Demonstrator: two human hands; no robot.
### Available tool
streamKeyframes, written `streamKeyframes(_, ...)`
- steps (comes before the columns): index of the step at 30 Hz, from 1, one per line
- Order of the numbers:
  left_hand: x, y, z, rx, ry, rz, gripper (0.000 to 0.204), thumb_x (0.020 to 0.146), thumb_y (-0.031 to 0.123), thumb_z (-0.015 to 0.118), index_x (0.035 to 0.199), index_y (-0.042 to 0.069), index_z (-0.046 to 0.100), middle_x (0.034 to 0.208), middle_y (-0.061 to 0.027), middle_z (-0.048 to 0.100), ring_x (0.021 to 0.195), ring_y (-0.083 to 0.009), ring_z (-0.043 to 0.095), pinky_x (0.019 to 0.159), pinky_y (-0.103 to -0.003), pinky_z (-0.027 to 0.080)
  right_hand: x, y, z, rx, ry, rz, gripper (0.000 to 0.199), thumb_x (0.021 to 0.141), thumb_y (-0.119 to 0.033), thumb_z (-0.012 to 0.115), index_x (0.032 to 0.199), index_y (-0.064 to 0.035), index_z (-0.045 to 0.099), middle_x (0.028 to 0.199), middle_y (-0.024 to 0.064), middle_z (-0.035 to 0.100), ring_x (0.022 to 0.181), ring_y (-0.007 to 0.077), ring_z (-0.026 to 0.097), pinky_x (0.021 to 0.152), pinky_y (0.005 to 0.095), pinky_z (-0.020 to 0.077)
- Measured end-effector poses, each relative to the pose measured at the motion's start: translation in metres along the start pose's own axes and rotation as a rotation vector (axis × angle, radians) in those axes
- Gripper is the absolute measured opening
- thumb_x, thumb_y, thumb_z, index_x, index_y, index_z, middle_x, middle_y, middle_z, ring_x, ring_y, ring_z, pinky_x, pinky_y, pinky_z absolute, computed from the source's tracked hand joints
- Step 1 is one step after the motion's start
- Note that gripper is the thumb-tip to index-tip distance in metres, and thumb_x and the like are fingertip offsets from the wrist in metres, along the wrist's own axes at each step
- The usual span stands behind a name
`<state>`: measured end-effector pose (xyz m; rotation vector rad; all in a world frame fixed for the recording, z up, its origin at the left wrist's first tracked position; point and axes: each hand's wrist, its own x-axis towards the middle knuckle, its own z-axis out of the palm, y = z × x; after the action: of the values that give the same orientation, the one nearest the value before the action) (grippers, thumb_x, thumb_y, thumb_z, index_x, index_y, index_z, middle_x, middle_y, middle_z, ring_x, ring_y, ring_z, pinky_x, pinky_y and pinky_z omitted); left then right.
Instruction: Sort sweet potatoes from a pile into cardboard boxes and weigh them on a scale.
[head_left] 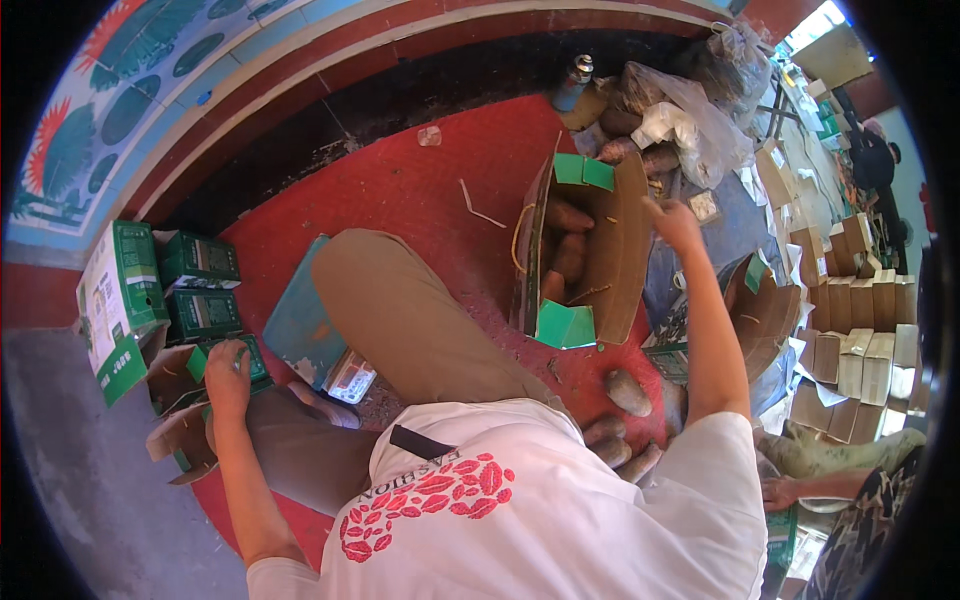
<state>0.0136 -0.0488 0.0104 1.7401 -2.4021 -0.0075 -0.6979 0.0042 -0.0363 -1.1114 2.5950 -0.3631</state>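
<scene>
Box [575, 255] lay open on the red floor, part-filled with yams | right hand [676, 224] rested loosely curled on its flap | left hand [228, 365] gripped a folded carton [190, 400] | loose yams [626, 392] remained unpacked.

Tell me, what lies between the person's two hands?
In the head view, the person's bent knee in tan trousers lies between the left hand and right hand.

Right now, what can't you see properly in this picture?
Head view:
- How full the open cardboard box is: its flaps and walls hide all but a few sweet potatoes.
- What the left hand presses on: the hand covers the green box under it.
- Whether the right hand holds anything: its fingers are too small.
- The far stacked cartons: bent and blurred at the rim.
</scene>
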Motion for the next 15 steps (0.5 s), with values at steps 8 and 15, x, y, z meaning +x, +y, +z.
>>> streamKeyframes(8, -0.009, -0.004, -0.003, -0.029, -0.011, -0.058, 0.014, 0.080, 0.006, 0.063, 0.094, 0.004, 0.062, 0.098, -0.0162, 0.063, 0.096, -0.0347, 0.058, 0.083, -0.041, 0.045, 0.022, 0.024, 0.057, -0.250, -0.169, -0.103, 0.039, 0.080, -0.036, 0.061, 0.089, 0.0017, 0.067, 0.094, 0.0260, 0.064, 0.094, 0.0390, 0.062, 0.083, 0.0450, 0.0493)
streamKeyframes(15, -0.001, 0.004, -0.008, -0.059, -0.091, -0.096, 0.015, 0.080, 0.005, 0.062, 0.095, 0.002, 0.062, 0.097, -0.0161, 0.063, 0.094, -0.0342, 0.058, 0.083, -0.040, 0.046, -0.013, 0.016, 0.021, -0.145, 0.001, -0.144, 0.029, 0.074, -0.027, 0.062, 0.079, 0.0023, 0.066, 0.087, 0.0265, 0.063, 0.087, 0.0424, 0.061, 0.078, 0.0478, 0.0485)
